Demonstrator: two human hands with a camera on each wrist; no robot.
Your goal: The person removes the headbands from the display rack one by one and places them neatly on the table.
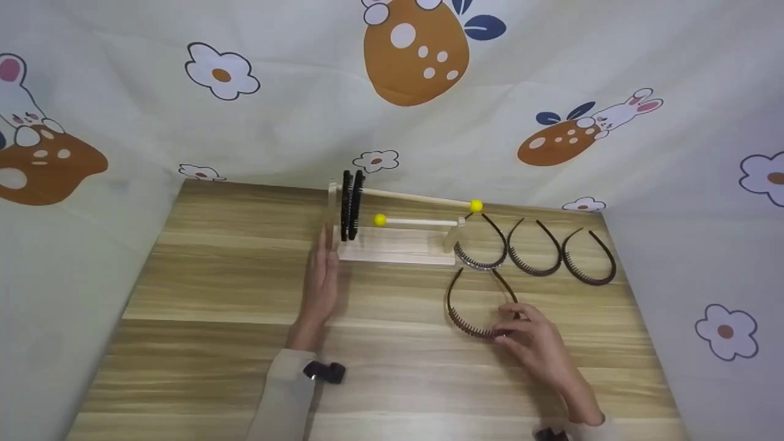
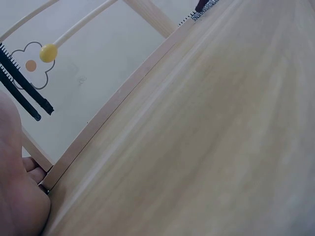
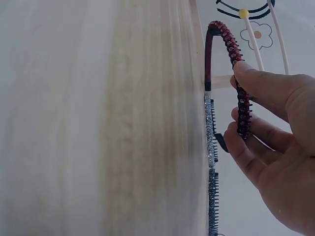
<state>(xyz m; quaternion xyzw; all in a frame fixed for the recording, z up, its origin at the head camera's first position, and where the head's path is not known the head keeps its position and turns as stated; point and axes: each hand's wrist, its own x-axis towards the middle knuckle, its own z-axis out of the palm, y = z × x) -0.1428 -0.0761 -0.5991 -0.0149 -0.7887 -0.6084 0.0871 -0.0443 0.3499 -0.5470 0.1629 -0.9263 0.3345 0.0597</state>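
Observation:
My right hand (image 1: 536, 343) pinches a dark red toothed headband (image 1: 470, 331) between thumb and fingers. In the right wrist view, beads run along the band (image 3: 230, 42) and the thumb lies across it. My left hand (image 1: 323, 275) rests with straight fingers along the left end of a wooden stand (image 1: 392, 245). Two rods with yellow ball tips, an upper rod (image 1: 422, 197) and a lower rod (image 1: 416, 222), belong to this stand. On the upper rod, near its left end, hang two black headbands (image 1: 352, 205). The left wrist view has the palm (image 2: 22, 191) at the stand's corner.
Right of the stand, three more headbands lie in a row: a glittery one (image 1: 484, 264), a middle one (image 1: 534, 269) and a far-right one (image 1: 591, 278). The wood-grain table (image 1: 214, 275) meets a patterned cloth backdrop (image 1: 294, 122) behind and at both sides.

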